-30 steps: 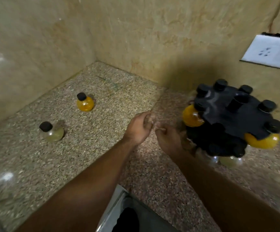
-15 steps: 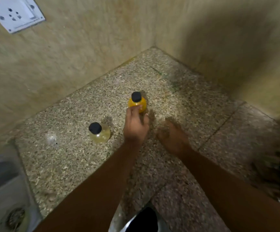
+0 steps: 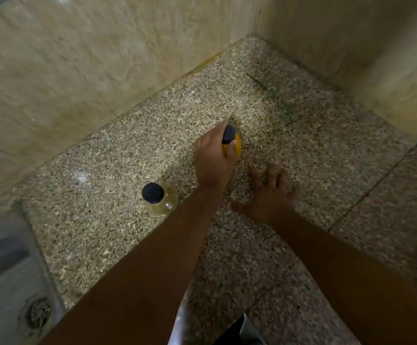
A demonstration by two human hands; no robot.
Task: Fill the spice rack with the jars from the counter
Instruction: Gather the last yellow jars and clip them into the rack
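Observation:
A round yellow jar (image 3: 237, 145) with a black cap stands on the speckled stone counter (image 3: 289, 135) near the wall corner. My left hand (image 3: 213, 160) is wrapped around it from the left, fingers at its neck and body. A second round jar (image 3: 161, 201), pale and nearly clear with a black cap, stands upright just left of my left forearm. My right hand (image 3: 268, 194) hovers flat over the counter to the right of the yellow jar, fingers spread, holding nothing. The spice rack is out of view.
Beige tiled walls (image 3: 102, 58) close the counter on the left and back right. A steel sink (image 3: 8, 290) with a drain sits at the lower left. The counter's front edge runs along the bottom middle.
The view has swung left, away from the rack. My left hand reached forward and closed around the yellow jar. My right hand followed and spread its fingers over the counter.

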